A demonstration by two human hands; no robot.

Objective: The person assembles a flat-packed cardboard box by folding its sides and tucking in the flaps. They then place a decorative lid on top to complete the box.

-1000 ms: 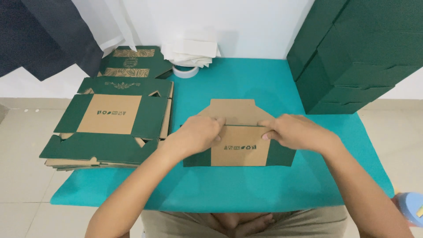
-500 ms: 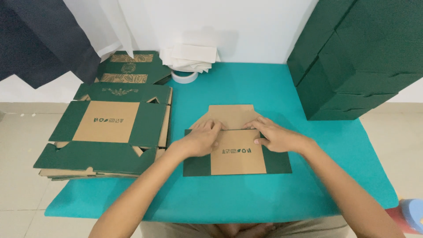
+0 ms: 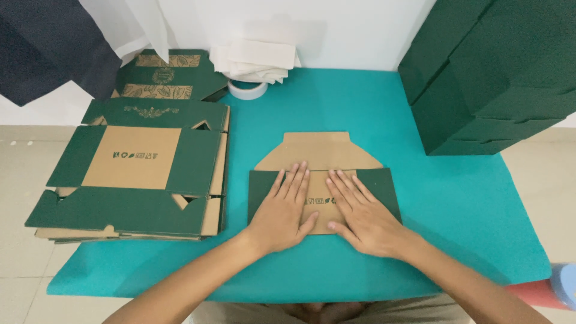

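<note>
Here, your left hand [image 3: 282, 210] and right hand [image 3: 360, 213] both lie flat and released, palms down, fingers spread, side by side on the folded cardboard box blank [image 3: 324, 180]. You grasp nothing; you only press on its brown middle panel, between the green side flaps. The blank lies near the middle of the teal worktop [image 3: 468, 204], its brown top flap pointing away from you. To your left, a stack of flat box blanks [image 3: 135, 174] overhangs the worktop's edge. Further back sit a tape roll [image 3: 247, 90] under white folded sheets [image 3: 255, 60]. At far right, assembled dark green boxes [image 3: 492, 72] stand stacked.
</note>
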